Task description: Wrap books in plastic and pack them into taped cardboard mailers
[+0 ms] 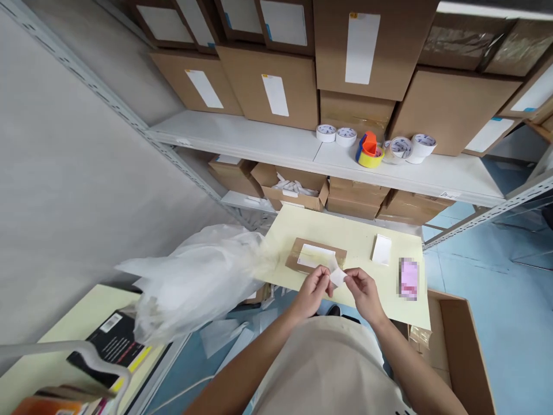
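Observation:
Both my hands pinch a small white paper slip (337, 275) over the near edge of a pale yellow table (345, 230). My left hand (314, 289) grips its left side with closed fingers. My right hand (362, 288) grips its right side the same way. Just beyond the slip lies a flat brown cardboard parcel (294, 256) with a white label (317, 255) on top. A stack of white labels (382, 249) rests further right on the table, and a blurred pink item (408, 279) lies by the table's right edge.
A large clear plastic bag (194, 282) bulges at the left. White shelves (268, 141) behind carry brown cartons (276, 86), tape rolls (336, 134) and a coloured tape dispenser (369, 151). An open carton (462, 346) stands at right. Books (112, 340) lie lower left.

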### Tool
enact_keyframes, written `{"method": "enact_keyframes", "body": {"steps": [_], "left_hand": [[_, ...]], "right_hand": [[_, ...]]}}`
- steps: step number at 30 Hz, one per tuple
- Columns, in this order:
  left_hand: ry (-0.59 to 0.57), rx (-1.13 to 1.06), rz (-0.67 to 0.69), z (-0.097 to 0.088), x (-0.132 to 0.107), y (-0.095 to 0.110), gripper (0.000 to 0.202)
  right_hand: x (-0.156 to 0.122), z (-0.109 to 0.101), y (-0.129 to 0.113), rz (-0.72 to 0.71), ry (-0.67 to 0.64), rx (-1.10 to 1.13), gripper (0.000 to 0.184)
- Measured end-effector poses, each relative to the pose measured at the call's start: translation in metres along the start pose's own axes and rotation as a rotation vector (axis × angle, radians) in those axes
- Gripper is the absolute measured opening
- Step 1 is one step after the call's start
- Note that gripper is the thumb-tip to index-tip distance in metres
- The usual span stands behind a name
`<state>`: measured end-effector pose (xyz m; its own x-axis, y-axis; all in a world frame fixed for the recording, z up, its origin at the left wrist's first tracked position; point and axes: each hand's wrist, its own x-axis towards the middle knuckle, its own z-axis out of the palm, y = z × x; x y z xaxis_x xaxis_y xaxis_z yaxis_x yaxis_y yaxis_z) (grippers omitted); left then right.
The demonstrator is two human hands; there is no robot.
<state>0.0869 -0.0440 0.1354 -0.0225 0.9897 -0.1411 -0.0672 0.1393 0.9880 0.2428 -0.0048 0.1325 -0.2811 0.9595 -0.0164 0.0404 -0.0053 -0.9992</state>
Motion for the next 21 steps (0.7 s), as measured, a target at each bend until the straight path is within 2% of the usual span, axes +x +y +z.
{"method": "enact_keyframes", "body": {"steps": [5, 9, 15, 21], "left_hand": [[0.133, -0.166, -0.237, -0.022, 0.002, 0.005, 0.038], [0.282, -0.231, -0.317, -0.043, 0.007, 0.011, 0.041], [0.488, -0.296, -0.322, -0.088, 0.023, 0.017, 0.039], [0.63, -0.343, -0.219, -0.159, 0.037, 0.021, 0.039]], "right_hand": [[0.011, 0.005, 0.01, 0.149, 0.079, 0.203, 0.031], [0.015, 0.008, 0.013, 0.217, 0.125, 0.271, 0.033], [0.027, 0.019, 0.012, 0.237, 0.262, 0.325, 0.033], [0.046, 0.047, 0.008, 0.156, 0.431, 0.324, 0.032]]}}
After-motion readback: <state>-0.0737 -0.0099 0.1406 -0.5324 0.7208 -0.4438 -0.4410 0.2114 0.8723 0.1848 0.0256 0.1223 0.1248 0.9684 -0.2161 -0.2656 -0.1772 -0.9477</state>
